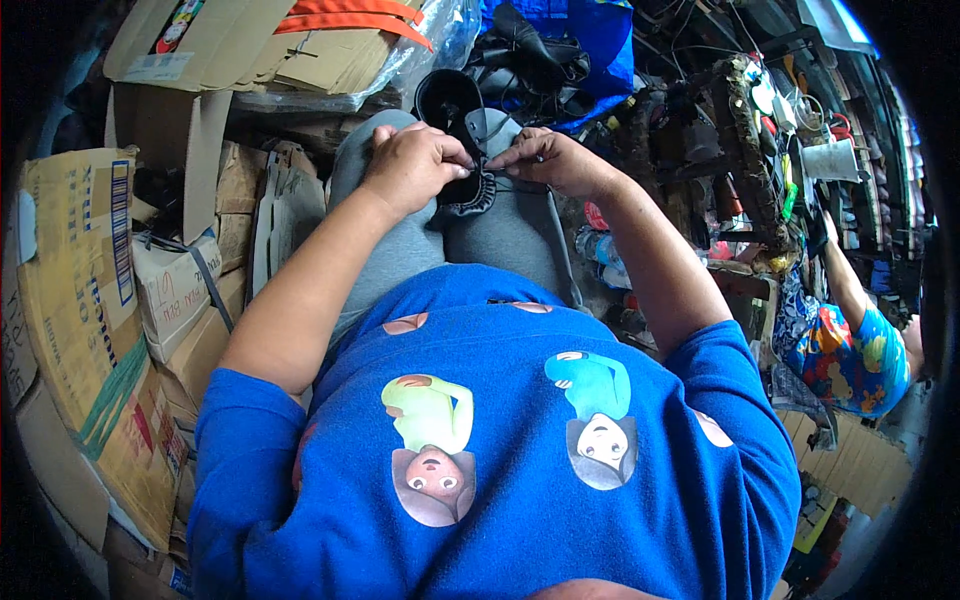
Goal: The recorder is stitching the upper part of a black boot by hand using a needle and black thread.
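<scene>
A black boot point(470, 194) with a gathered, stitched-looking edge rests between my grey-trousered knees, its round dark opening tilted up at the far end. Over it, my left hand point(415, 165) is closed, thumb and forefinger pinching at the boot's edge. My right hand point(552, 162) comes in from the other side, also closed, its thumb and forefinger pressed together beside the same edge. Whatever lies between the right fingertips is too small to make out. The two sets of fingertips are close together.
Cardboard boxes point(85, 320) crowd the left side. Ahead, a blue bag point(605, 60) holds black footwear, beside cardboard with orange straps point(350, 18). Cluttered shelving point(740, 150) and plastic bottles point(605, 250) lie to the right. Farther right, another person point(850, 350) in a colourful shirt reaches forward.
</scene>
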Demonstrator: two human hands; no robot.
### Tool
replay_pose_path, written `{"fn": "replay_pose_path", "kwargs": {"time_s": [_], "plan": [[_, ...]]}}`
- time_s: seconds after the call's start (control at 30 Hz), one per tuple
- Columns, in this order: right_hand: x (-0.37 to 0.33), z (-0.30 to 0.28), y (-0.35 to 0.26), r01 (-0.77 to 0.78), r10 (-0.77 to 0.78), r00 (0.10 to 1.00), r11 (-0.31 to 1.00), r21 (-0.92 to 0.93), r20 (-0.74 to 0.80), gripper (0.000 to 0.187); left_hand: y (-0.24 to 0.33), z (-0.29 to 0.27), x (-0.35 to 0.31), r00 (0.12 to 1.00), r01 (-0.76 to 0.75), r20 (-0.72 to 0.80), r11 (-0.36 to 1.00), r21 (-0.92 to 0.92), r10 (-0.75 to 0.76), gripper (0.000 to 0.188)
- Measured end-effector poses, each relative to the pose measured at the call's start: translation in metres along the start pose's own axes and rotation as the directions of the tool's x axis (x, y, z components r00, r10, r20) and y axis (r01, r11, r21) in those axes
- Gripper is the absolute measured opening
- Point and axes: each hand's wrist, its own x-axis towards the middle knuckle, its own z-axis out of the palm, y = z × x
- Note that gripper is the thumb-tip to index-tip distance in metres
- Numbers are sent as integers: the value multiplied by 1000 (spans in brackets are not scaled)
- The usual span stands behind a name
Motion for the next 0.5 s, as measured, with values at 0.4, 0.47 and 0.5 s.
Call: {"fn": "replay_pose_path", "kwargs": {"time_s": [0.4,0.47,0.5], "plan": [[-19,16,-21,-114,117,984,993,25,-132,32,7,-7,-27,994,4,-109,1000,-4,-5,18],[-18,17,-21,-146,159,980,982,116,-116,31,4,-2,-26,991,14,-134,1000,3,-13,18],[-17,17,-20,-173,196,976,964,204,-96,29,3,0,-25,987,25,-161,1000,13,-22,19]]}}
